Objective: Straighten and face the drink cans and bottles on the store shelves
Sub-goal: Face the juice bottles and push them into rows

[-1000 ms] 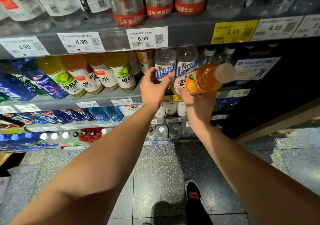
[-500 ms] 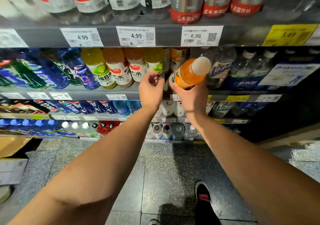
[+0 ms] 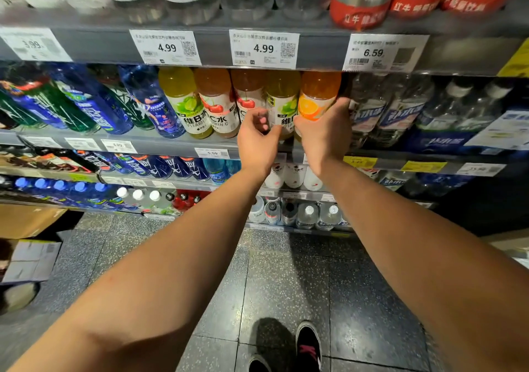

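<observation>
Both hands at the vitamin-drink row, second shelf from top; orange bottle stands upright in the row.

Right hand point(image 3: 323, 136) grips the orange bottle point(image 3: 317, 96) low on its body, fingers wrapped round the right side; bottle sits at the right end of the coloured row, orange-slice label facing out, just beside the yellow-green bottle point(image 3: 282, 99) on its left and clear bottles point(image 3: 369, 105) w/ blue-and-white labels on its right. Left hand point(image 3: 257, 139) is loosely curled, holding nothing, fingers (tips near the label) in front of the yellow-green bottle and the cherry-label bottle point(image 3: 246, 96). Shelf edge point(image 3: 320, 50) above carries price tags point(image 3: 263, 48) reading 4.99, 4.99, 6.59. Lower shelves hold more bottles, caps up; below, a speckled floor point(image 3: 286, 280) and one black shoe point(image 3: 308, 346).
</observation>
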